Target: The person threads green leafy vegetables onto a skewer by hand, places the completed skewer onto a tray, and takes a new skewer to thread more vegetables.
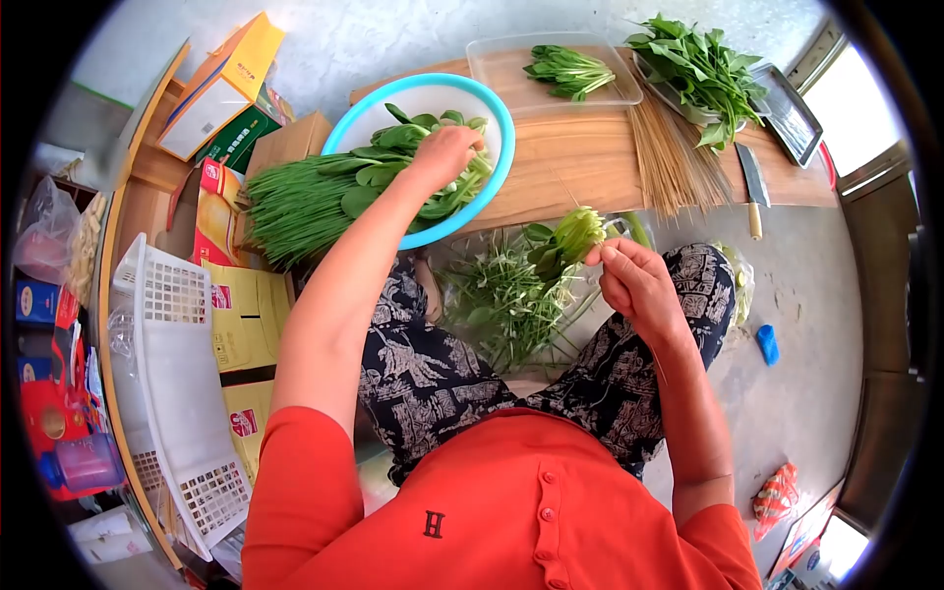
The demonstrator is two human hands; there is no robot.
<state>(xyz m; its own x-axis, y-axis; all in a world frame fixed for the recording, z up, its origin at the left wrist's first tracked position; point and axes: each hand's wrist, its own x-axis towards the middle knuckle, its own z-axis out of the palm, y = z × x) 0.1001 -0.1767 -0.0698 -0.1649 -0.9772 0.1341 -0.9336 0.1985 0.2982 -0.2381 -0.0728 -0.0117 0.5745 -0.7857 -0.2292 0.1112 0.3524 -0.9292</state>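
Left hand (448,157): over greens (372,175) in your basin (507,133), likely placed for easy reach; can't tell its grip.
Right hand (641,287): pinches your bunch (568,242) at its stem end, likely to align stalks.

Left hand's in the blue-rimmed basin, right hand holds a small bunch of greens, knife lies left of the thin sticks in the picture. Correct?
No, wrong side for the knife: the head view shows it right of the thin sticks. The rest holds: left hand in the blue-rimmed basin, right hand holding a small bunch of greens.
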